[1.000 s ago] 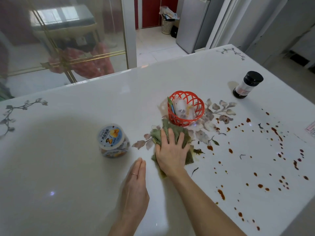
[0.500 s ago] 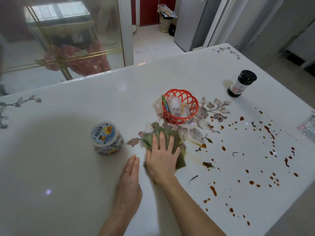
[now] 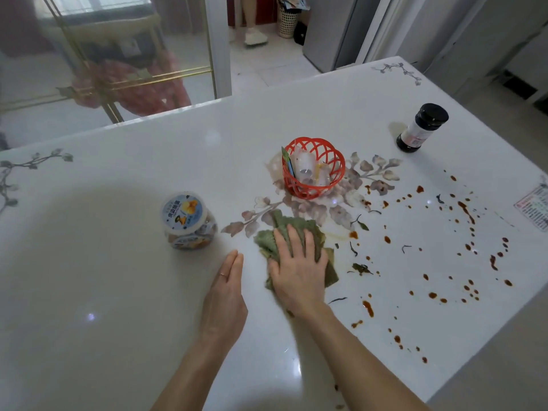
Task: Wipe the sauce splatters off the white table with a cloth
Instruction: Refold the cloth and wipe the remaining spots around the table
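Covering most of the cloth (image 3: 314,232), right hand (image 3: 298,274).

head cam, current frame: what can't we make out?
All in the head view:
- Table under the cloth: covered by the cloth and the right hand; cannot tell whether it is clean there.
- Printed sheet: cut off by the right frame edge, text too small.
- Red basket contents: pale, blurred, partly behind the lattice.
- Jar and bottle labels: too small to read.
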The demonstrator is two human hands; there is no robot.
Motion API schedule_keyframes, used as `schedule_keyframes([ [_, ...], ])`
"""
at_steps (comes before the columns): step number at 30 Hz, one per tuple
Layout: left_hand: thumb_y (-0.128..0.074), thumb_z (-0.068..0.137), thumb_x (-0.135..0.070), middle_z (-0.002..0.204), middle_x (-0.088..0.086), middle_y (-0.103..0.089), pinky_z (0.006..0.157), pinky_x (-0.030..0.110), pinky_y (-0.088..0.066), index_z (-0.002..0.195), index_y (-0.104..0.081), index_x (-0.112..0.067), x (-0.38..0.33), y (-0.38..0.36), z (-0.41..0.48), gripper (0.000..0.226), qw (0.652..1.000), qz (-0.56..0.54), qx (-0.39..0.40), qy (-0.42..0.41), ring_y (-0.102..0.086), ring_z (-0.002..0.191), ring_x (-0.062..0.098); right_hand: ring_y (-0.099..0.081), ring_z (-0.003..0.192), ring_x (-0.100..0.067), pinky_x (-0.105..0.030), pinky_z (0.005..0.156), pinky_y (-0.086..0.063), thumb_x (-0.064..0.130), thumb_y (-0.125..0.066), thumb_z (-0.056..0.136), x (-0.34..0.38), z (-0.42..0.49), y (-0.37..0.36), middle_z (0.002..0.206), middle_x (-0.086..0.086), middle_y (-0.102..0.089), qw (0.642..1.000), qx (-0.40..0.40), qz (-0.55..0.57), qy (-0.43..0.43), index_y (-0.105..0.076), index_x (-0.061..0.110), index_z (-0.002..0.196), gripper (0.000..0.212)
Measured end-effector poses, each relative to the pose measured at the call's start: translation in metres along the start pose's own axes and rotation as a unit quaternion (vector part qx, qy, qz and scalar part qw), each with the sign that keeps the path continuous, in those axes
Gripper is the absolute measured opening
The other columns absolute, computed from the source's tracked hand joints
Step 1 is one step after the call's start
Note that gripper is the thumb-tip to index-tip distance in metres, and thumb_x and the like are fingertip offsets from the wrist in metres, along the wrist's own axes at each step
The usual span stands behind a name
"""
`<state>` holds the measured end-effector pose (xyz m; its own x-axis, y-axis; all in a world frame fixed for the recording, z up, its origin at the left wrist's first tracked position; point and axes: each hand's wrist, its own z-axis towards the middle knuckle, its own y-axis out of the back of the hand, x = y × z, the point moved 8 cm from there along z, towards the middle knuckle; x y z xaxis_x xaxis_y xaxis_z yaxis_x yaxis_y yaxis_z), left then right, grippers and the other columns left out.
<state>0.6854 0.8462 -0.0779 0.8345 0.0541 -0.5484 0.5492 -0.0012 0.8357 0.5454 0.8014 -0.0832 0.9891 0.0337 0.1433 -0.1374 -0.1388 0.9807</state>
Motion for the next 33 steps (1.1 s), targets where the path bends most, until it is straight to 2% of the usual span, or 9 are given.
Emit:
schedule_keyframes([
  [2, -0.04, 0.075, 0.018, 0.15, 0.005, -0.03, 0.103, 0.017, -0.023, 0.14, -0.035, -0.006, 0.0, 0.002, 0.001, 0.07, 1.0, -0.006, -0.001, -0.001, -0.03, 0.137, 0.017, -0.023, 0.147, -0.03, -0.057, 0.114, -0.022, 0.051, -0.017, 0.093, -0.03, 0.017, 0.002, 0.162, -0.001, -0.028, 0.999, 0.007, -0.001, -0.039, -0.029, 0.031, 0.155, 0.066],
  [6, -0.04, 0.075, 0.017, 0.147, 0.007, -0.035, 0.104, 0.018, -0.023, 0.139, -0.038, -0.005, 0.003, 0.005, 0.002, 0.067, 1.0, -0.009, 0.0, -0.012, -0.034, 0.135, 0.018, -0.028, 0.144, -0.036, -0.058, 0.11, -0.026, 0.048, -0.025, 0.095, -0.054, 0.022, 0.011, 0.157, -0.008, -0.038, 0.987, -0.042, 0.03, -0.154, -0.038, 0.026, 0.152, 0.062],
  [11, -0.041, 0.076, 0.018, 0.146, 0.009, -0.037, 0.107, 0.021, -0.019, 0.137, -0.04, -0.004, 0.003, 0.005, 0.004, 0.065, 1.0, -0.007, -0.006, -0.016, -0.036, 0.134, 0.02, -0.021, 0.147, -0.037, -0.058, 0.112, -0.023, 0.049, -0.03, 0.1, -0.049, 0.015, 0.011, 0.161, -0.004, -0.029, 0.997, 0.01, -0.006, -0.073, -0.026, 0.033, 0.156, 0.058],
  [13, -0.041, 0.077, 0.018, 0.146, 0.01, -0.037, 0.107, 0.021, -0.02, 0.138, -0.04, -0.003, 0.003, 0.005, 0.004, 0.065, 1.0, -0.003, -0.007, -0.013, -0.036, 0.134, 0.021, -0.011, 0.149, -0.033, -0.055, 0.115, -0.017, 0.052, -0.029, 0.101, -0.068, 0.034, 0.014, 0.164, -0.003, -0.019, 0.995, 0.024, -0.001, -0.096, -0.017, 0.033, 0.157, 0.061],
  [16, -0.042, 0.072, 0.021, 0.142, 0.014, -0.042, 0.107, 0.028, -0.022, 0.134, -0.044, 0.0, 0.007, 0.005, 0.003, 0.066, 1.0, -0.002, -0.009, -0.01, -0.042, 0.13, 0.026, -0.016, 0.148, -0.038, -0.06, 0.113, -0.018, 0.049, -0.031, 0.101, -0.071, 0.043, 0.014, 0.163, -0.008, -0.024, 0.988, 0.015, 0.022, -0.153, -0.027, 0.026, 0.156, 0.06],
  [20, -0.045, 0.068, 0.022, 0.137, 0.017, -0.047, 0.104, 0.034, -0.03, 0.129, -0.05, 0.003, 0.008, -0.002, 0.004, 0.064, 1.0, 0.004, -0.008, -0.015, -0.048, 0.124, 0.03, -0.051, 0.126, -0.044, -0.065, 0.096, -0.043, 0.046, -0.033, 0.09, -0.025, -0.014, 0.005, 0.14, -0.014, -0.057, 0.994, -0.022, 0.029, -0.104, -0.06, 0.017, 0.137, 0.061],
  [25, -0.041, 0.07, 0.015, 0.135, 0.018, -0.049, 0.101, 0.035, -0.033, 0.125, -0.053, 0.003, 0.003, -0.001, 0.004, 0.058, 1.0, 0.015, -0.015, -0.015, -0.051, 0.121, 0.03, -0.051, 0.129, -0.039, -0.062, 0.096, -0.045, 0.052, -0.034, 0.09, -0.018, -0.038, -0.005, 0.144, -0.009, -0.054, 1.0, -0.013, 0.001, -0.005, -0.056, 0.022, 0.14, 0.062],
  [30, -0.032, 0.068, 0.003, 0.136, 0.018, -0.047, 0.099, 0.035, -0.033, 0.126, -0.053, 0.003, 0.001, -0.001, 0.004, 0.061, 0.999, 0.031, -0.007, -0.014, -0.051, 0.121, 0.031, -0.041, 0.136, -0.037, -0.06, 0.104, -0.036, 0.053, -0.029, 0.091, -0.044, 0.006, 0.0, 0.149, -0.008, -0.048, 0.998, -0.022, -0.005, -0.059, -0.049, 0.025, 0.146, 0.065],
  [33, -0.034, 0.072, 0.008, 0.138, 0.018, -0.045, 0.102, 0.032, -0.03, 0.128, -0.05, 0.002, 0.004, 0.001, 0.004, 0.059, 0.999, 0.029, 0.001, -0.018, -0.047, 0.124, 0.031, -0.038, 0.138, -0.038, -0.061, 0.106, -0.032, 0.051, -0.029, 0.093, -0.025, -0.026, -0.003, 0.15, -0.009, -0.046, 0.995, -0.065, 0.018, -0.07, -0.048, 0.023, 0.147, 0.063],
])
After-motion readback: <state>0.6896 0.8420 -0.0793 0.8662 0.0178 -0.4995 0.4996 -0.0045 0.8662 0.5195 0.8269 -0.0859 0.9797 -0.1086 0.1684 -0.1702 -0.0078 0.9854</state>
